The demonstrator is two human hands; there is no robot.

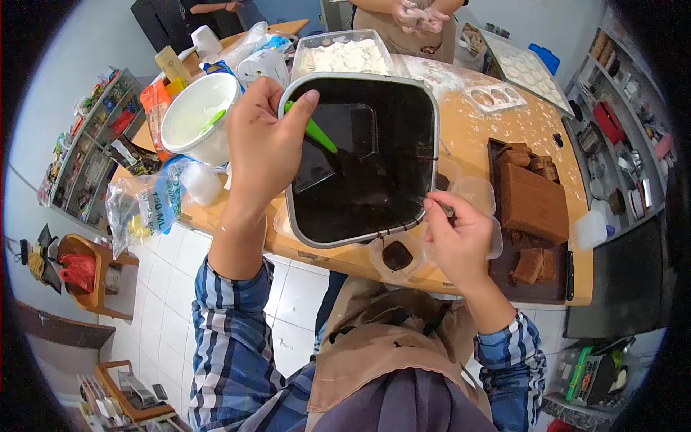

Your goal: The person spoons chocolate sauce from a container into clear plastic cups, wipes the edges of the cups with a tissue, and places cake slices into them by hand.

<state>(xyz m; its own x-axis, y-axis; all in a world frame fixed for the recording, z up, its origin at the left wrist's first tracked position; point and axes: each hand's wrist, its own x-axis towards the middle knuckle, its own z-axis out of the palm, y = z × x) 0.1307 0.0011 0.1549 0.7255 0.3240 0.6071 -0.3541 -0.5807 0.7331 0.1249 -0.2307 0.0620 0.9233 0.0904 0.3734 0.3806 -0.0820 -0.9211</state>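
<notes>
Head view: one square tub (436, 122) was held up over the near side of the table (461, 133), tilted, its open top facing the camera. Dark sauce (360, 191) inside, streaks over the near rim. One green spatula (322, 137) stood in it.

Left hand (268, 140): clamped on the tub's far-left rim, forearm angled up from the near side, thumb lapped over the rim by the spatula handle, other fingers curled outside.

Right hand (461, 234): pinched one spoon (447, 209) between thumb and forefinger at the near-right rim, wrist bent inward, forearm reaching in from the right.

Below the tub: one clear cup (377, 261) with dark sauce in it. At least three more cups lay partly hidden around both hands.

Right of those: one brown tray (522, 286) with one big cake block (533, 201), plus smaller cut pieces at both ends, exact count unclear. One knife (569, 284) at its right edge.

Far side: one flour bin (297, 59), one white bucket (201, 119) at left. Two other people were partly in view.
</notes>
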